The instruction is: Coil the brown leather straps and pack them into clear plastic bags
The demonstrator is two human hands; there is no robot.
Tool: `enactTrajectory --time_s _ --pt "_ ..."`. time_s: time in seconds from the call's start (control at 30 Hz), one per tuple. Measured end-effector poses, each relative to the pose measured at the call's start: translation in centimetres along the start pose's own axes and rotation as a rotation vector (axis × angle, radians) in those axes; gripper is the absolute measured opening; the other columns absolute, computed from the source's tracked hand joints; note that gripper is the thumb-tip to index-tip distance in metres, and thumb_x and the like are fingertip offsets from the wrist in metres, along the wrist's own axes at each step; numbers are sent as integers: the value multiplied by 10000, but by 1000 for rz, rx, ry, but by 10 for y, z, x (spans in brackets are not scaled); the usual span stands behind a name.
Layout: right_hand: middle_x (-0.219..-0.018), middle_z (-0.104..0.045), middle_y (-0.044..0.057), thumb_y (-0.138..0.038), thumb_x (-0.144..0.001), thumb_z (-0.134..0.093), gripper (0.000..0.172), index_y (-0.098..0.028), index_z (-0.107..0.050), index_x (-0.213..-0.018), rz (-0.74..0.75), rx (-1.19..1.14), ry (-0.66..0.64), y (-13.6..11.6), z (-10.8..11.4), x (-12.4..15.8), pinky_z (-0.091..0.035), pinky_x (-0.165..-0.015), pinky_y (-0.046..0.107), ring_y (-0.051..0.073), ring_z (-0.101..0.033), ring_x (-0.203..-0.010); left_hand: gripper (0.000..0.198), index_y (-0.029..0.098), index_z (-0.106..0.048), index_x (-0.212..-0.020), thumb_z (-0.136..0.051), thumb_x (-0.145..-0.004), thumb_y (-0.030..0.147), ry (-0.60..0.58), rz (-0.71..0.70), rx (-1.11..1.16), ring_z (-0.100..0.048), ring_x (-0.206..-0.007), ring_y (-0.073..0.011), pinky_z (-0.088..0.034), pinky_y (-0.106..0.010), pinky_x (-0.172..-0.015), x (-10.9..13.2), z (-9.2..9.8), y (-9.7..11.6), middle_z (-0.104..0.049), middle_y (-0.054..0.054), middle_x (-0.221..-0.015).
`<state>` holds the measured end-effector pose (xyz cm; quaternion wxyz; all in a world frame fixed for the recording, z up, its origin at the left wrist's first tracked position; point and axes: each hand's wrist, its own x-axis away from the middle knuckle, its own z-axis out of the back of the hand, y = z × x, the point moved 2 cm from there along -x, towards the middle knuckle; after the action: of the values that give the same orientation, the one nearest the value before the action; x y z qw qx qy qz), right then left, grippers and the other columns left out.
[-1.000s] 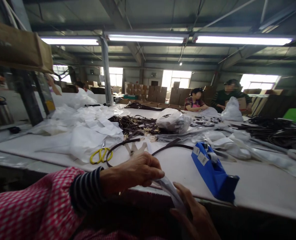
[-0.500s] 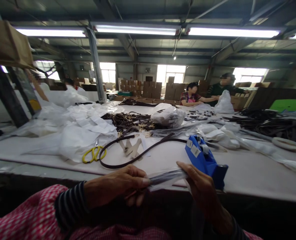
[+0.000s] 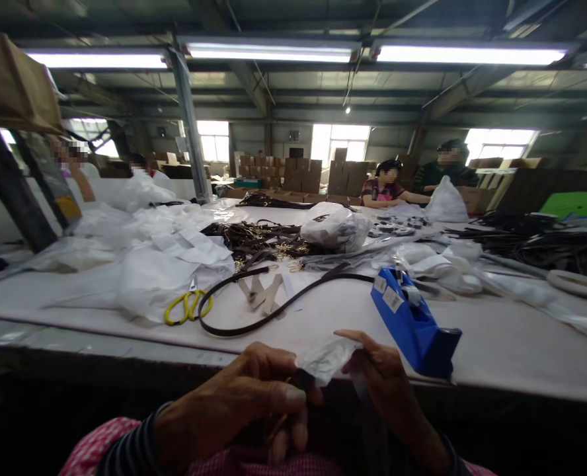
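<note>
Just over the table's front edge, my left hand [image 3: 254,396] is closed on a dark strap [image 3: 303,379], of which only a short piece shows between the fingers. A crumpled, translucent plastic sleeve [image 3: 328,359] spans the gap to my right hand [image 3: 385,377]. That hand pinches the sleeve between thumb and fingers, and a see-through length hangs below it. To the right, a blue tape dispenser [image 3: 412,327] stands on the table. Beyond my hands lies a long dark strap [image 3: 244,329] in a loop, with yellow-handled scissors [image 3: 188,307] at its left.
White plastic bags [image 3: 169,277] heap up on the left of the table [image 3: 502,350]. Dark straps with gold hooks [image 3: 254,238] pile in the middle, beside a filled bag [image 3: 336,227]. Beige strips [image 3: 264,294] lie nearer. Two co-workers are across the table.
The plastic was stretched smooth over a dark piece and is now bunched up. My right hand has shifted a little left and down. My left hand sits lower, its grip turned.
</note>
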<state>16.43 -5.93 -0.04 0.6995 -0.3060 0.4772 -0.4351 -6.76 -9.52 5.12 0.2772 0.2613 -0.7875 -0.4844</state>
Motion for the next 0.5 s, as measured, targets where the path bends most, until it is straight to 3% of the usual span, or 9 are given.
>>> enactTrajectory --time_s 0.13,0.23,0.37,0.5 --pt "-684 -629 4 -509 -1041 -442 440 -180 -684 -877 -84 -111 -80 6 -22 13 -453 -565 239 147 -582 -609 332 126 -754 -1003 -813 -819 396 -16 -99 117 -650 -442 -120 -423 -141 -413 1 -7 3 -775 -113 -725" --pt "-667 -630 2 -556 -1030 -453 451 -176 -686 -964 -70 -99 -23 14 -21 15 -467 -585 256 164 -592 -606 270 118 -762 -985 -790 -831 338 32 -34 168 -620 -434 -96 -386 -121 -396 2 -5 -9 -772 -110 -703" --pt "-703 -666 14 -569 -1020 -477 441 -185 -692 -1049 -55 -59 -16 19 -11 16 -494 -620 273 186 -621 -640 288 69 -790 -991 -803 -820 300 21 -30 169 -684 -550 -109 -487 -146 -525 11 -7 -15 -791 -139 -763" --pt "-633 -598 -3 -622 -1009 -471 501 -205 -668 -814 -84 -94 -29 9 -25 26 -467 -581 254 157 -557 -575 236 94 -805 -999 -825 -835 262 79 -210 197 -767 -743 -179 -566 -225 -692 9 -17 0 -813 -143 -897"
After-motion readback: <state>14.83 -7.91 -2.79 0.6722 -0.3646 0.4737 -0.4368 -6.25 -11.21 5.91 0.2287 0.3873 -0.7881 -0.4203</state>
